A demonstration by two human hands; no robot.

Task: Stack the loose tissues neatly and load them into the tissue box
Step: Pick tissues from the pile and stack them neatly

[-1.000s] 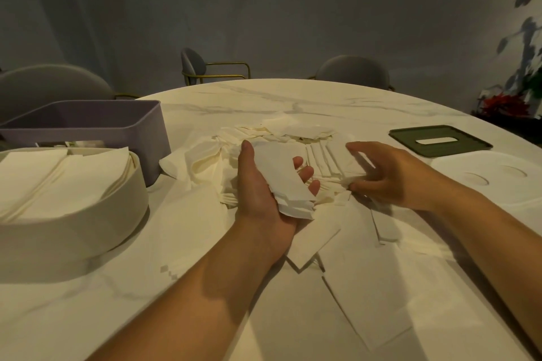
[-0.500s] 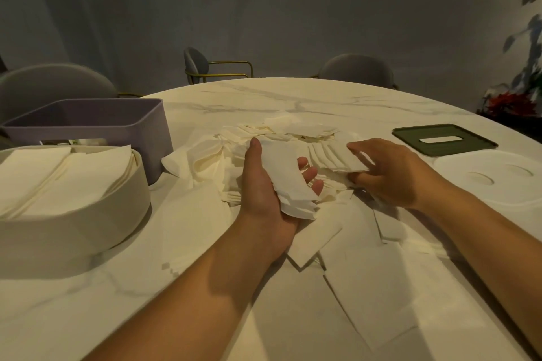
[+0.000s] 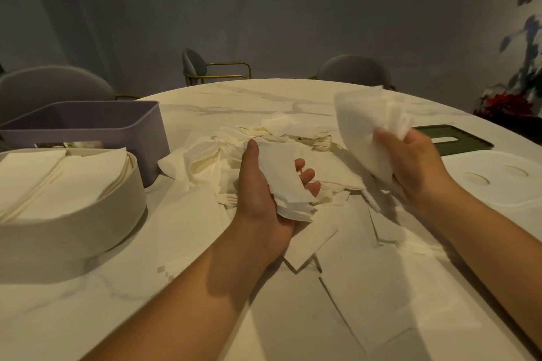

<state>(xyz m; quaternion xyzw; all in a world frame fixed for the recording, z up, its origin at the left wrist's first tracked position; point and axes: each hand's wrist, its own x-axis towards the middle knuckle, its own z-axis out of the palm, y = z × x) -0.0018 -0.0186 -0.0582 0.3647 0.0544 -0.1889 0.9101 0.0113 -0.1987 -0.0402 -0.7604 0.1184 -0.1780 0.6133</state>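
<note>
While loose tissues (image 3: 202,161) lie heaped across the middle of the marble table (image 3: 88,316), the left hand (image 3: 264,196) cups a small stack (image 3: 281,176), palm up, thumb and fingers curled round its edges. The right hand (image 3: 410,167) grips a fanned bunch (image 3: 363,126) held above the heap. A white tissue box (image 3: 73,226), already holding folded tissues, sits at the left, just before a purple tub (image 3: 88,126)

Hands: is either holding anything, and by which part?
Left hand cradles a tissue stack from beneath, thumb on its left edge. Right hand pinches a tissue bunch near its lower edge.
</note>
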